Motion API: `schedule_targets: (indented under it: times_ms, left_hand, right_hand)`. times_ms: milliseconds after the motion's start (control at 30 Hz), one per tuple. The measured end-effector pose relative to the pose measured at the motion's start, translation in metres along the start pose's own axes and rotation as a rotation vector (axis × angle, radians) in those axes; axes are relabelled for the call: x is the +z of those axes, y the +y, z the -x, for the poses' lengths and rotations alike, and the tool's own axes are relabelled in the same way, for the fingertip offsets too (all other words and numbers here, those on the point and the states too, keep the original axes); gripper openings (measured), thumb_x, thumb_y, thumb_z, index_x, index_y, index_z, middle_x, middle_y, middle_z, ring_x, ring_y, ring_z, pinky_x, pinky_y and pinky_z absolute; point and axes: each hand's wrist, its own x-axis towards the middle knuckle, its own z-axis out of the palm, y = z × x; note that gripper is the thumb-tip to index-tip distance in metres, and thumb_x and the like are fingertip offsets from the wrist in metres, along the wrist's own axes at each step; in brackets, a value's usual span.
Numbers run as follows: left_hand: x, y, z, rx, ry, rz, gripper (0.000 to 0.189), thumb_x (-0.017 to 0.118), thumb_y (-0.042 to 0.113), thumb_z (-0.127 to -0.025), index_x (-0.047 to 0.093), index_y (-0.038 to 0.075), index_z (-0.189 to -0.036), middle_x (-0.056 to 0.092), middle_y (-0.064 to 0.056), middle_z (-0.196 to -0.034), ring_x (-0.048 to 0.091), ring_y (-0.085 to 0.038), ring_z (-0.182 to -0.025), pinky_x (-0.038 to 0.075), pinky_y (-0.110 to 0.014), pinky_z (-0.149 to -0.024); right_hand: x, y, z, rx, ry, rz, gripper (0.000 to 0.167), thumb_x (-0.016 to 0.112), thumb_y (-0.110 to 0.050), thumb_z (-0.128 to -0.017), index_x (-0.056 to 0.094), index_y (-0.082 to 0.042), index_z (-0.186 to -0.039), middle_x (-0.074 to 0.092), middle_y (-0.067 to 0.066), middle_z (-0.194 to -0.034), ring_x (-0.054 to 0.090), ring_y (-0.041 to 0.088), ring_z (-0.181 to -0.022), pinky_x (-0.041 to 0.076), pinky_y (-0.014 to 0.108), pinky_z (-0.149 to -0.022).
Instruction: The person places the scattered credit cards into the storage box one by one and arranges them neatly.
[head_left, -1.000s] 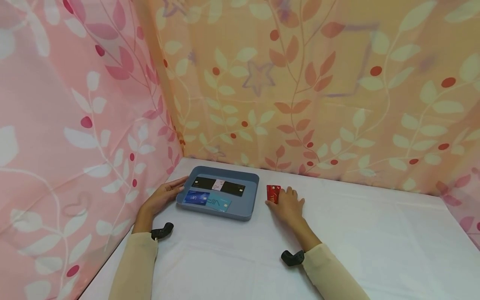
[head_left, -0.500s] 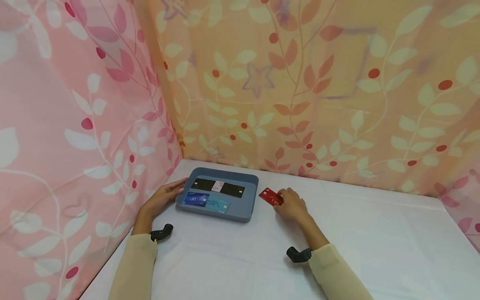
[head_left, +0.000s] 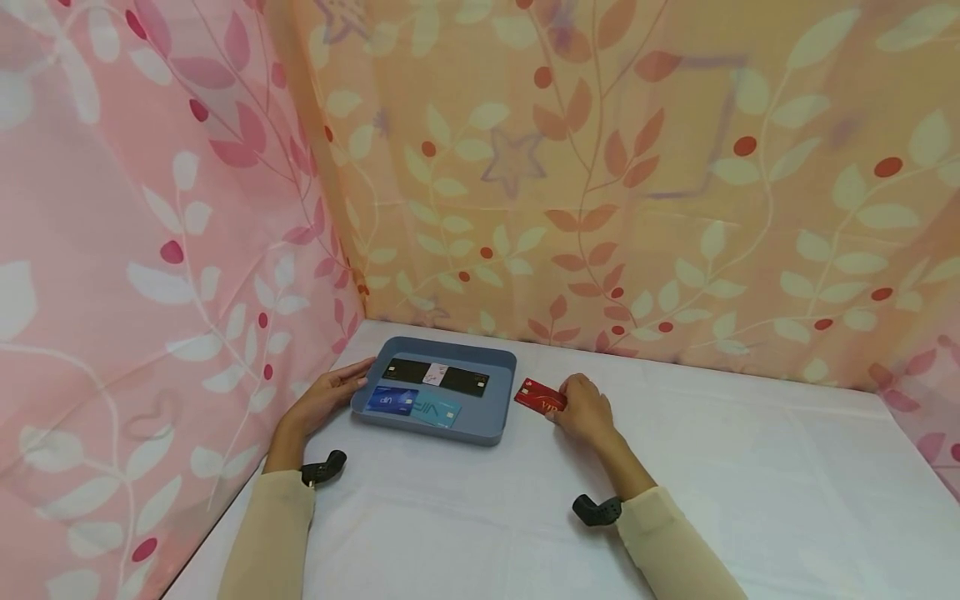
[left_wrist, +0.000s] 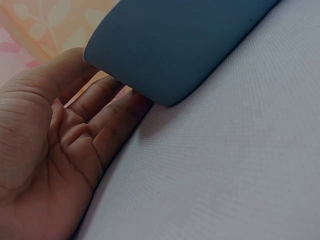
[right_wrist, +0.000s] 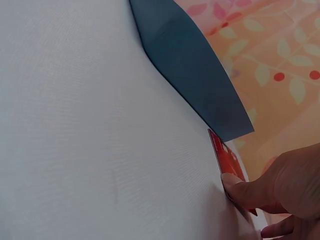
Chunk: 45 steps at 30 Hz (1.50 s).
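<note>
My right hand [head_left: 588, 410] pinches a red VIP bank card [head_left: 540, 395] by its right end, thumb on the near edge. In the right wrist view, the card [right_wrist: 231, 162] is tilted beside the tray's wall. The blue-grey tray [head_left: 508, 392] stands just left of the card. Extended fingers of my left hand [head_left: 324, 400] touch the tray's left side; in the left wrist view the fingertips pass out of sight behind the tray wall [left_wrist: 155, 50]. Inside lie a dark blue card [head_left: 393, 400], a light blue card [head_left: 437, 408] and a dark row with a pale middle piece [head_left: 437, 374].
A white cloth [head_left: 450, 517] covers the table. Pink leaf-patterned fabric [head_left: 225, 292] hangs on the left and orange patterned fabric [head_left: 465, 208] at the back. Black wrist cameras sit on the left wrist [head_left: 324, 468] and the right wrist [head_left: 597, 510].
The red card, upright in view beside the right hand one second ago, is now turned and sits closer to the tray in its pinch. The left hand stays at the tray.
</note>
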Motion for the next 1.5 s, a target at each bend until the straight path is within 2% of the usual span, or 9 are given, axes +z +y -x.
schedule_targets:
  times_ms: [200,400,633,833,933,1233,1433,1500]
  left_hand:
    - [0.000,0.001,0.000,-0.014,0.017,-0.001,0.053,0.055,0.016,-0.106,0.040,0.013,-0.157,0.036,-0.010,-0.162,0.032,-0.029,-0.150,0.042,-0.016,-0.103]
    - [-0.001,-0.001,-0.001,-0.008,0.006,-0.026,0.053,0.053,0.019,-0.107,0.039,0.012,-0.157,0.033,-0.012,-0.163,0.032,-0.029,-0.150,0.042,-0.015,-0.104]
    - [0.001,0.000,0.000,-0.025,0.017,-0.032,0.054,0.056,0.022,-0.106,0.040,0.014,-0.157,0.036,-0.009,-0.163,0.030,-0.028,-0.151,0.042,-0.015,-0.103]
    - [0.001,0.001,0.000,-0.021,0.017,-0.044,0.054,0.055,0.023,-0.106,0.039,0.013,-0.157,0.034,-0.010,-0.163,0.027,-0.031,-0.151,0.042,-0.015,-0.104]
    - [0.002,0.002,0.001,-0.027,0.024,-0.042,0.054,0.056,0.023,-0.106,0.040,0.014,-0.157,0.034,-0.010,-0.163,0.028,-0.031,-0.151,0.042,-0.015,-0.103]
    - [0.002,0.001,0.002,-0.029,0.028,-0.041,0.054,0.056,0.023,-0.106,0.041,0.015,-0.157,0.036,-0.008,-0.163,0.028,-0.029,-0.152,0.042,-0.015,-0.103]
    - [0.001,0.001,0.001,-0.045,0.028,-0.040,0.055,0.057,0.026,-0.105,0.041,0.018,-0.157,0.036,-0.005,-0.163,0.026,-0.028,-0.152,0.042,-0.017,-0.104]
    - [0.001,0.001,0.001,-0.051,0.030,-0.041,0.055,0.057,0.026,-0.105,0.041,0.019,-0.157,0.036,-0.004,-0.163,0.026,-0.028,-0.152,0.041,-0.017,-0.104]
  right_hand:
    - [-0.001,0.000,-0.002,-0.017,0.024,-0.061,0.050,0.089,-0.015,-0.077,0.056,0.000,-0.111,0.058,0.018,-0.109,0.052,0.033,-0.100,0.047,0.048,-0.087]
    - [-0.001,0.000,-0.002,-0.025,0.033,-0.069,0.050,0.090,-0.011,-0.075,0.057,-0.004,-0.113,0.069,0.014,-0.099,0.060,0.029,-0.091,0.049,0.047,-0.084]
    - [-0.005,0.003,0.000,-0.047,0.045,-0.113,0.040,0.085,-0.007,-0.079,0.059,-0.005,-0.110,0.069,0.010,-0.085,0.060,0.024,-0.076,0.049,0.043,-0.073]
    - [-0.007,0.008,-0.002,-0.062,0.076,-0.182,0.027,0.079,-0.002,-0.082,0.064,-0.006,-0.104,0.065,0.005,-0.079,0.057,0.020,-0.071,0.045,0.035,-0.066]
    - [-0.008,0.009,-0.001,-0.075,0.078,-0.198,0.026,0.079,-0.002,-0.082,0.065,-0.005,-0.104,0.064,0.004,-0.077,0.056,0.020,-0.069,0.045,0.034,-0.063]
    - [-0.009,0.010,-0.001,-0.082,0.081,-0.233,0.018,0.073,0.000,-0.086,0.074,-0.005,-0.104,0.069,0.005,-0.079,0.061,0.020,-0.074,0.049,0.035,-0.068]
    - [-0.010,0.012,-0.002,-0.118,0.103,-0.314,0.014,0.067,0.005,-0.088,0.074,-0.001,-0.099,0.070,0.007,-0.076,0.060,0.018,-0.068,0.049,0.031,-0.062]
    - [-0.011,0.011,-0.001,-0.107,0.095,-0.351,0.014,0.065,0.005,-0.088,0.074,0.000,-0.098,0.069,0.009,-0.076,0.059,0.018,-0.066,0.049,0.029,-0.060]
